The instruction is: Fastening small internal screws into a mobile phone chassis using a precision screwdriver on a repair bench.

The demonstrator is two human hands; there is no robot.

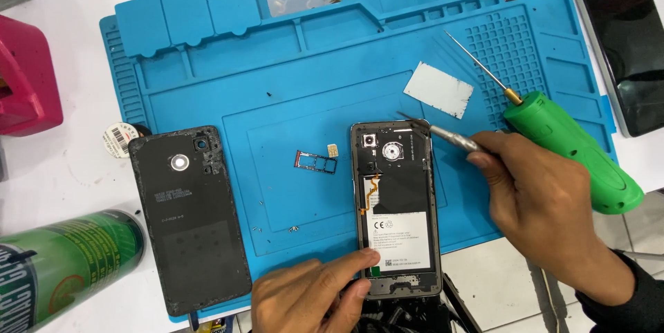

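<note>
One opened smartphone (396, 208) lies face down near the front edge of the blue repair mat (290, 84), its back cover removed, so that the camera module, a black shield plate, an orange flex cable and the white-labelled battery are exposed. The left hand (311, 298) rests at the phone's lower left corner, with the index finger laid across the bottom of the battery label; this grip presses on the phone rather than closing around it. The right hand (539, 201) has its grip closed on a pair of metal tweezers (443, 134), whose dark tips touch the phone's upper right corner, beside the camera area.

Just left of the phone, a SIM tray (316, 161) lies on the mat with a small gold card (333, 149) beside it. Farther left, the detached black back cover (190, 215) lies inner side up, partly on the mat and partly on the white table (69, 167). A small roll of tape (119, 139) sits at the cover's upper left corner.

Behind the right hand, a green electric screwdriver (574, 156) with a thin bit lies across the mat's right edge. A pale rectangular sheet (438, 89) lies on the mat, near the bit. A second phone (626, 49), with a dark screen, lies on the table at far right. A green spray can (66, 264) lies at lower left, and a pink container (24, 77) stands at the left edge.
</note>
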